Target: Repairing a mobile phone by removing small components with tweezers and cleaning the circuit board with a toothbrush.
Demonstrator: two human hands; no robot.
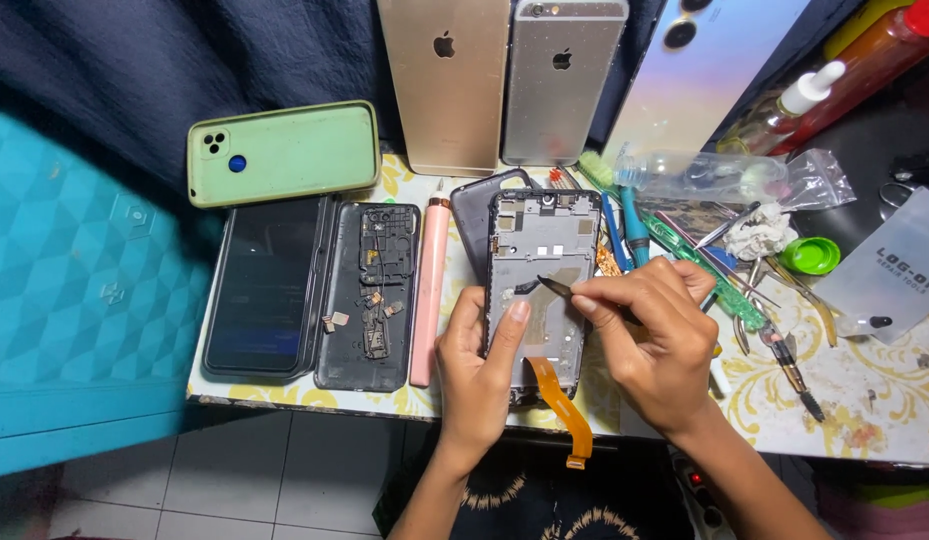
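An opened phone frame (540, 238) lies on the table in front of me, with an orange flex ribbon (564, 408) hanging off its near end. My left hand (474, 365) grips the frame's lower left side, thumb pressed on its inner plate. My right hand (659, 340) pinches a thin dark prying tool (556, 288), whose tip rests on the middle of the frame.
Left of the frame lie a pink pen-like tool (429, 290), a black back cover with small parts (372, 295) and a dark phone (266, 285). A green phone case (284, 152), three phones standing at the back, screwdrivers, tweezers (779, 345) and bottles crowd the right.
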